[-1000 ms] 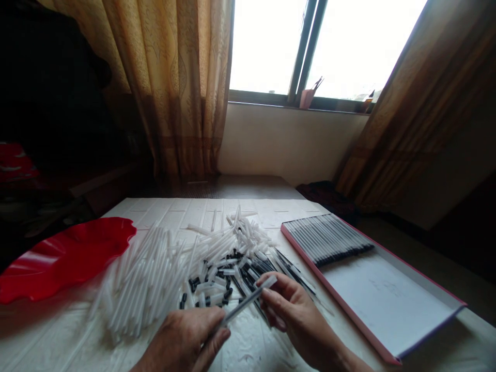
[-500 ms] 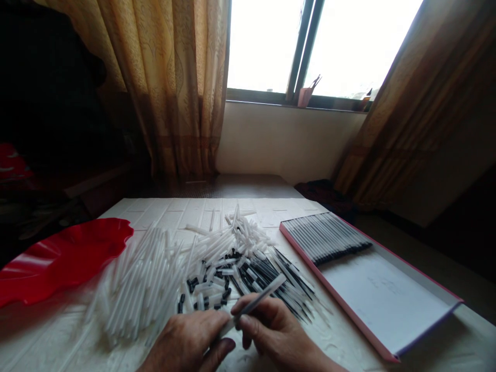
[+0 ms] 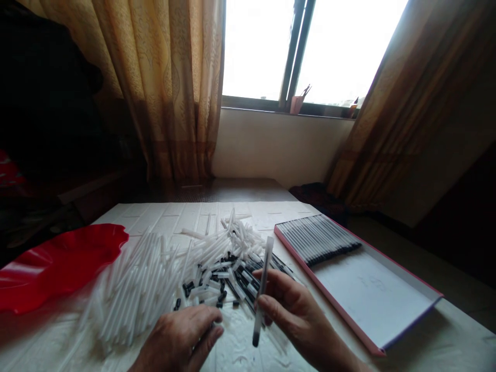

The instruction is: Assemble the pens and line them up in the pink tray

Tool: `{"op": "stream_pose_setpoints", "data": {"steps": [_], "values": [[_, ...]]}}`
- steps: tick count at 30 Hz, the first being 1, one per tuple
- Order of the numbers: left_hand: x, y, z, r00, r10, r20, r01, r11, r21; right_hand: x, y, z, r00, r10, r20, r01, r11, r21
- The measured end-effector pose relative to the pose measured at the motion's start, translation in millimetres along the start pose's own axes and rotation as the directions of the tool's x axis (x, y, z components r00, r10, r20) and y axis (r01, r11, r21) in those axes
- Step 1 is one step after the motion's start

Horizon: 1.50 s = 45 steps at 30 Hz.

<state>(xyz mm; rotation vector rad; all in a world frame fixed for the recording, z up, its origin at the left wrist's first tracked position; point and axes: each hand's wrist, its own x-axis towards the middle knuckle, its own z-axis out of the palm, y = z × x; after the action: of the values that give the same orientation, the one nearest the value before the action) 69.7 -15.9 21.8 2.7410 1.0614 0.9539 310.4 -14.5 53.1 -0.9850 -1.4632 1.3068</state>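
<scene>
In my right hand (image 3: 289, 305) a pen (image 3: 264, 289) is pinched between thumb and fingers. It stands nearly upright, with a translucent barrel and a black lower end. My left hand (image 3: 182, 333) is apart from the pen, near the front of the table, its thumb and forefinger slightly parted with nothing plainly between them. Just beyond the hands lie small clear caps and black plugs (image 3: 222, 296). Dark ink refills (image 3: 240, 279) lie behind the pen, partly hidden by my right hand. A heap of clear pen barrels (image 3: 134, 294) spreads to the left.
On the right, a shallow pink-edged box (image 3: 375, 294) holds a row of pens (image 3: 320, 237) at its far end. A red wavy-rimmed tray (image 3: 65, 258) is at the left. More whitish tubes (image 3: 244, 232) are piled farther back on the white brick-patterned tabletop (image 3: 147, 214).
My hands have parted: the right has taken the pen away to the right and turned it from slanting to nearly upright. The left has let go. The view has shifted slightly.
</scene>
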Motion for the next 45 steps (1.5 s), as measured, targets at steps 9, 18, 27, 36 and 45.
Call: {"op": "stream_pose_setpoints", "data": {"steps": [9, 18, 27, 36, 45], "values": [[-5.3, 0.2, 0.5, 0.996, -0.030, 0.082, 0.031, 0.999, -0.010, -7.2, -28.0, -88.6, 0.978, -0.148, -0.146, 0.025, 0.779, -0.626], [-6.2, -1.2, 1.2, 0.996, -0.029, 0.079, 0.032, 0.999, -0.029, -16.9, -2.6, -167.7, 0.963, 0.105, -0.248, -0.269, 0.433, -0.860], [-5.7, -2.7, 1.8, 0.995, -0.038, 0.090, 0.041, 0.999, -0.029, -29.4, 9.8, -171.4, 0.956, 0.168, -0.239, -0.288, 0.396, -0.872], [-6.8, -2.1, 3.1, 0.995, -0.024, 0.099, 0.025, 1.000, -0.005, -34.1, 12.2, -172.4, 0.950, 0.248, -0.191, -0.276, 0.373, -0.886], [-7.7, -2.5, 3.6, 0.996, -0.028, 0.087, 0.027, 0.999, 0.021, -30.9, 6.5, -164.8, 0.960, 0.178, -0.215, -0.268, 0.379, -0.886]]}}
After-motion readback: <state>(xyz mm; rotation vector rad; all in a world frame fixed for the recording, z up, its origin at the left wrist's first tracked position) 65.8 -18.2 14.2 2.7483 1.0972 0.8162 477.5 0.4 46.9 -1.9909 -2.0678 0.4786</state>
